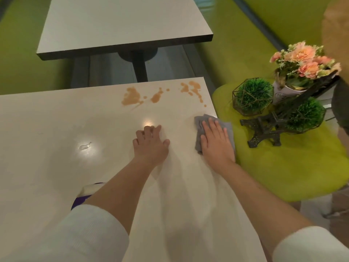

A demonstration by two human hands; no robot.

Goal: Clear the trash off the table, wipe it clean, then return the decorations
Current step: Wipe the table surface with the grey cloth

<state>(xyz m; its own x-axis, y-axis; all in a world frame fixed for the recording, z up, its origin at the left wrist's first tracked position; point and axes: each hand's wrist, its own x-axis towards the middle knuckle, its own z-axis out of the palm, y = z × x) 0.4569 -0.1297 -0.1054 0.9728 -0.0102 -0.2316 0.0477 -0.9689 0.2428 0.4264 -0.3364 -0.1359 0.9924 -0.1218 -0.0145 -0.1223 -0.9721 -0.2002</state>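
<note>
We are wiping: our right hand [217,140] presses flat on the grey cloth [200,129] at the table [56,129] edge, left hand [151,142] braced, empty. Next, we judge, the brown spills [132,96] farther ahead.

Café or canteen dining area: two matching pale pedestal tables [56,129] in a row, second table [117,21] beyond the hands; green bench seating [236,44] alongside; green chair [283,171] right of the hands holding tabletop decorations [283,95].
</note>
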